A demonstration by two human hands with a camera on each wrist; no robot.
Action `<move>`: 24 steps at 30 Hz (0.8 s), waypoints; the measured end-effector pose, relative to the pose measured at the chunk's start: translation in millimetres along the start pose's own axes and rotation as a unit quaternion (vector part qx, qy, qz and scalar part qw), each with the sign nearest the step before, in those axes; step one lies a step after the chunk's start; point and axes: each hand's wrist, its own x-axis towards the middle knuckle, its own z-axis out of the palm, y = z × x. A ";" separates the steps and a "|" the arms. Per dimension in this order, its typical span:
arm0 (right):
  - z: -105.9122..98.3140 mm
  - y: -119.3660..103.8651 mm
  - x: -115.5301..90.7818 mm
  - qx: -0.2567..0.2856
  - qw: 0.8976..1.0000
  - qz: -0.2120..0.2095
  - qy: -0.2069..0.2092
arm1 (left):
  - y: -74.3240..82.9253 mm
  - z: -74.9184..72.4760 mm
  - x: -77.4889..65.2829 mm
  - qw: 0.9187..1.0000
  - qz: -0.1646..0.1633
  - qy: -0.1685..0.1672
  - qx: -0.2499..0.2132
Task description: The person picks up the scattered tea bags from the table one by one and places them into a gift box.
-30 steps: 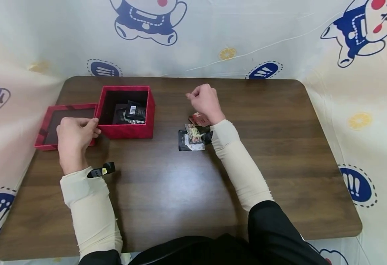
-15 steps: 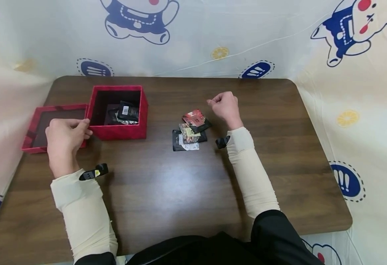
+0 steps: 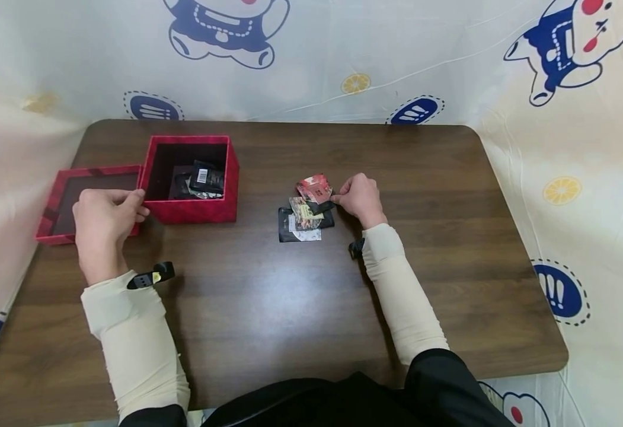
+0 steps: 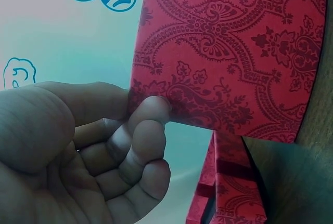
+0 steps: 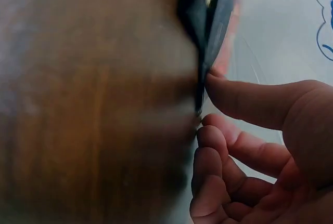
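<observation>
- Labels: white barcode sticker on a black packet inside the red box. Print on all packets too small to read.
- Blue oval badges with white strokes on the pale backdrop; cartoon figures and orange slices too.
- Left hand: reaches to the box's near left corner. Left wrist view shows the box edge pinched between its fingers, rest of the fingers curled loosely.
- Right hand: comes in from the right, fingers bent, thumb and index tip close together at the lower right corner of the red packet — thumb touching packet material in the right wrist view. Cannot tell if it has a grip.
- Red packet: small, reddish print, black along its lower side; top of a loose pile, mid-tabletop, nearer the far edge.
- Below it, overlapping: a yellowish patterned packet, then a black pouch with a pale label.
- Box: top open, dark inside, dark red floral pattern on the outside; near the far left corner of the tabletop.
- Red tray-like lid: dark inside, left of the box — at the left edge.
- Cream sleeves, black clothing above.
</observation>
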 end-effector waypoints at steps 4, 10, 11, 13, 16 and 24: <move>5.8 -0.4 -1.1 -0.014 1.000 0.007 0.015 | 0.6 -0.1 -0.1 1.000 -0.002 -0.002 0.001; 5.3 -5.6 0.9 -0.064 0.998 -0.004 -0.016 | 0.6 0.1 0.7 1.000 -0.002 -0.002 0.001; 4.2 -6.7 1.7 -0.074 0.997 -0.009 -0.027 | 0.4 -0.3 0.6 1.000 -0.001 -0.002 0.001; 2.4 -7.9 2.9 -0.096 0.994 -0.017 -0.044 | 0.1 -0.7 0.3 1.000 0.001 -0.003 0.002; 0.7 -7.8 2.9 -0.112 0.992 -0.021 -0.056 | -0.1 -0.2 -0.2 1.000 0.001 -0.005 0.004; -0.8 -4.7 -4.0 -0.115 0.993 0.006 -0.033 | 0.1 0.7 1.5 1.000 -0.003 -0.007 0.008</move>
